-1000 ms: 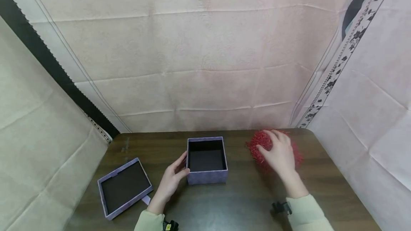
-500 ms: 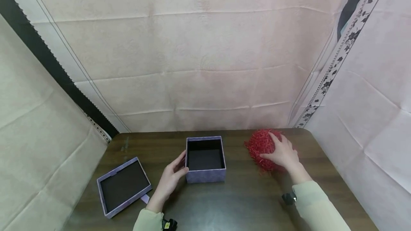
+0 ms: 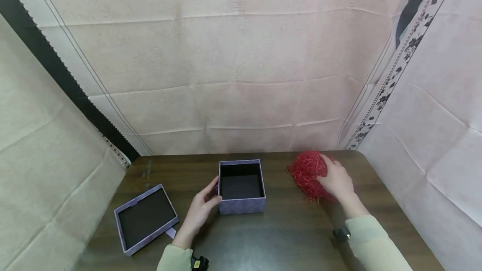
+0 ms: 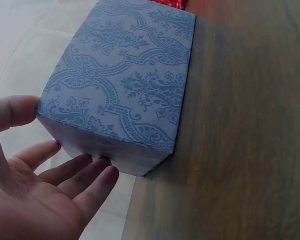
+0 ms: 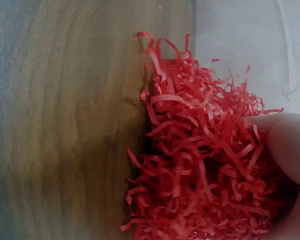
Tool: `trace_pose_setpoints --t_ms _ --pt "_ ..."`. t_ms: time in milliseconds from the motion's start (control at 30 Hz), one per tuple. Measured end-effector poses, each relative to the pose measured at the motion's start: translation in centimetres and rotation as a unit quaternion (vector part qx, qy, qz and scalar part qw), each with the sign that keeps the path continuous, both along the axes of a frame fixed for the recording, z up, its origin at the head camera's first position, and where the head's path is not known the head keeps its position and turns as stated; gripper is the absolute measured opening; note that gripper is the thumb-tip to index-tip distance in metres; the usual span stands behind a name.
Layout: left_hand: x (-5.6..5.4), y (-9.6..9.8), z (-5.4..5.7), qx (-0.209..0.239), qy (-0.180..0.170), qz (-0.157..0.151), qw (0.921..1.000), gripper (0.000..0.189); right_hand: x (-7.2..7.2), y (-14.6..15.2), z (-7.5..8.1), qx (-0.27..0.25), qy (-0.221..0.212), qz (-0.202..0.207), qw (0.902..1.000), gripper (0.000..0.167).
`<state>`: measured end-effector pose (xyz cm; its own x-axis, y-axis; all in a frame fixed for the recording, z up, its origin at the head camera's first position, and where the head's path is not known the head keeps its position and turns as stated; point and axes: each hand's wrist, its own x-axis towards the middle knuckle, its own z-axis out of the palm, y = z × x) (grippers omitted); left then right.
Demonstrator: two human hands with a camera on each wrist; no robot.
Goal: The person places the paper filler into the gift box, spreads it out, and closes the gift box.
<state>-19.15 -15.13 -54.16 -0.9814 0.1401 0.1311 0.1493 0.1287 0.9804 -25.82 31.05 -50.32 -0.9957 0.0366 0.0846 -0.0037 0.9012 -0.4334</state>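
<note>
An open-topped purple box (image 3: 242,206) with a dark inside stands upright on the table. My left hand (image 3: 198,212) holds it at its left side, the thumb at the near corner. The left wrist view shows the patterned wall of the box (image 4: 122,75) and the fingertips (image 4: 107,175) against an adjoining side. Farther right lies a loose heap of red shredded paper (image 3: 306,175). My right hand (image 3: 339,183) grips the heap's right side, thumb and fingers curled about it. In the right wrist view strands of shredded paper (image 5: 205,170) hide some of the fingers.
A purple lid (image 3: 147,221) with a dark inside lies at an angle on the left, a ribbon tab (image 3: 171,233) at its near right edge. The brown wooden table (image 3: 248,244) ends at a pale cloth (image 3: 241,74) behind; more cloth hangs on both sides.
My right hand has slid off the top of the red shredded paper toward its right side, uncovering more of the heap. The left hand and the box have hardly moved.
</note>
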Motion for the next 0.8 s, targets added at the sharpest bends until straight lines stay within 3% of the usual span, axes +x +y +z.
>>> trace_pose_setpoints --t_ms 233,800 --pt "0.0 0.0 0.0 -0.001 -0.003 -0.003 1.0000 0.065 0.7 0.0 1.6 -0.006 0.041 0.004 0.9991 0.083" --pt "-0.1 0.1 0.1 0.015 -0.012 -0.003 0.9998 0.065 2.4 -0.2 7.2 -0.045 0.102 0.002 0.9938 0.087"
